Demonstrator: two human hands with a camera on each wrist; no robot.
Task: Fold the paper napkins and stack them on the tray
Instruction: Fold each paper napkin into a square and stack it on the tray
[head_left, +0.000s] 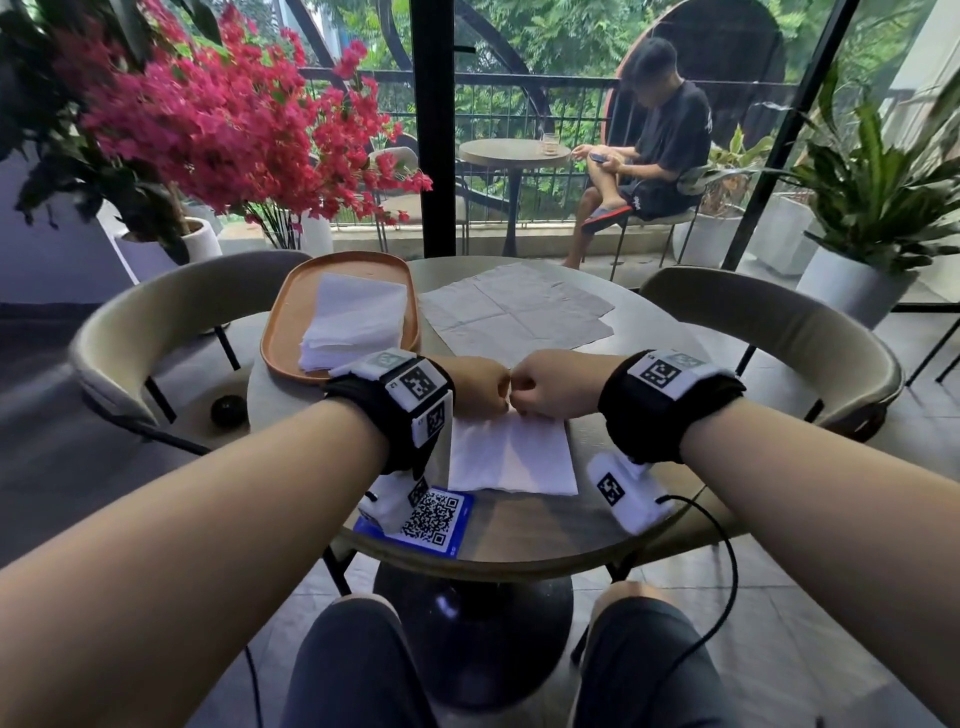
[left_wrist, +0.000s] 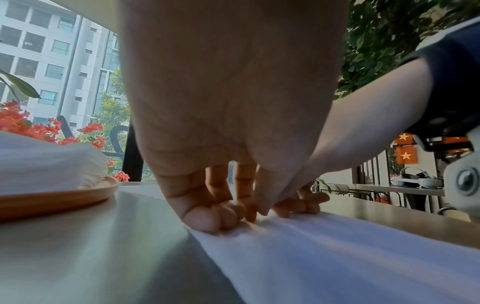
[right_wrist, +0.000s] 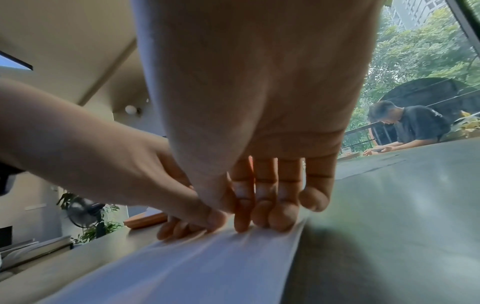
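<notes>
A white napkin (head_left: 511, 457) lies flat on the round table's near half, also seen in the wrist views (left_wrist: 311, 257) (right_wrist: 194, 263). My left hand (head_left: 480, 387) and right hand (head_left: 550, 384) meet knuckle to knuckle at its far edge. Up close, my left hand (left_wrist: 233, 216) has curled fingers and thumb pinching that edge, and the paper wrinkles under them. My right hand (right_wrist: 246, 218) grips the same edge beside it. A stack of folded napkins (head_left: 356, 322) sits on the oval wooden tray (head_left: 291, 312) at the table's left.
Unfolded grey-looking napkins (head_left: 514, 306) are spread across the far side of the table. A blue QR card (head_left: 431, 519) lies at the near edge. Beige chairs (head_left: 779, 322) flank the table. A seated person (head_left: 660, 140) is beyond the glass.
</notes>
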